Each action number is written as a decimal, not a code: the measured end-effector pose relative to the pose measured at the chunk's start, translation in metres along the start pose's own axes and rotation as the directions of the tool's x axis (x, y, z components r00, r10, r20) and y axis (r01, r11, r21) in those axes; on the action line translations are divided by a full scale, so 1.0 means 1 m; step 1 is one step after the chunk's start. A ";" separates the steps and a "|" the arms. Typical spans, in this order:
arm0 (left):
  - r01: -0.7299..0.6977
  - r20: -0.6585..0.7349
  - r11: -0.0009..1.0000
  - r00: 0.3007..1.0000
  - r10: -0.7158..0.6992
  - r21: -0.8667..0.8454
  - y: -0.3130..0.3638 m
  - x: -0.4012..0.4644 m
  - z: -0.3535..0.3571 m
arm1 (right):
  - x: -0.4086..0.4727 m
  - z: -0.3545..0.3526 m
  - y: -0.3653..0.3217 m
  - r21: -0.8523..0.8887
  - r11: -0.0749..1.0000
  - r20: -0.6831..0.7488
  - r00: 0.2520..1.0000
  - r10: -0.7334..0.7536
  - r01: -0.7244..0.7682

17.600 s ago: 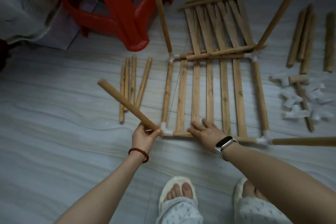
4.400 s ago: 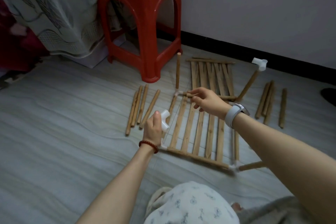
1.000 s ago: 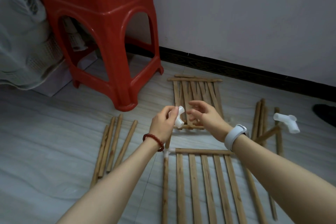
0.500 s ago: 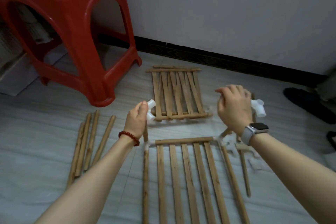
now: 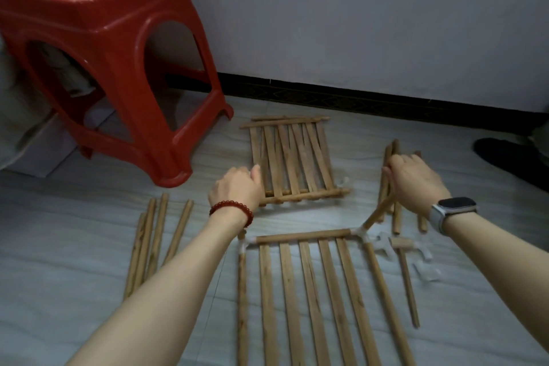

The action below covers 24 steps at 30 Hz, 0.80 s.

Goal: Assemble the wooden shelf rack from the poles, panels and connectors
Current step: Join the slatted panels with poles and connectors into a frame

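The slatted shelf frame point(image 5: 300, 237) lies on the floor in front of me, with white corner connectors point(image 5: 361, 231) at its far corners. An upright pole point(image 5: 378, 212) rises from the far right corner. My right hand point(image 5: 416, 181) curls over its top and hides whatever caps it. My left hand point(image 5: 234, 187) is curled over the top of the far left pole point(image 5: 242, 235), which shows only as a stub under my wrist. No connector shows in either hand. A second slatted panel point(image 5: 291, 163) lies flat beyond.
A red plastic stool point(image 5: 113, 68) stands at the back left, by the wall. Loose poles point(image 5: 157, 241) lie on the left and more poles point(image 5: 396, 217) on the right. Spare white connectors point(image 5: 424, 272) and a thin pole point(image 5: 409, 288) lie right of the frame.
Both hands have closed down over the pole tops. The white connectors seen in them half a second ago are now hidden under the fingers. My view has shifted left.
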<state>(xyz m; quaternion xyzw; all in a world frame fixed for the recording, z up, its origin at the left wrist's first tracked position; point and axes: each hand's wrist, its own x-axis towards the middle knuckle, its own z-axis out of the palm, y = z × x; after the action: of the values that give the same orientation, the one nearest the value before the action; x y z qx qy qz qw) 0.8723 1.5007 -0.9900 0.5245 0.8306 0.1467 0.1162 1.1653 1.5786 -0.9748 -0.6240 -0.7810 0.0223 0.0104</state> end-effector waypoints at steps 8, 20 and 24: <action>-0.232 0.005 0.972 0.973 0.232 0.044 -0.013 0.010 0.008 | 0.010 0.022 -0.006 -0.022 0.997 -0.188 0.980 0.068 -0.073; -0.124 -0.048 0.990 0.991 0.127 0.064 -0.016 0.005 0.014 | 0.004 0.027 -0.007 -0.051 0.995 -0.189 0.979 0.078 -0.089; -0.051 -0.073 0.996 0.996 0.056 0.077 -0.010 -0.005 0.014 | -0.007 0.023 0.003 -0.058 0.998 -0.151 0.988 0.017 -0.026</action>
<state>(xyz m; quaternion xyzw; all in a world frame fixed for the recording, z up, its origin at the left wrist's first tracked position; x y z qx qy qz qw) 0.8709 1.4937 -1.0062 0.5447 0.8249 0.1382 0.0613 1.1687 1.5724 -0.9981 -0.6322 -0.7717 -0.0481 0.0505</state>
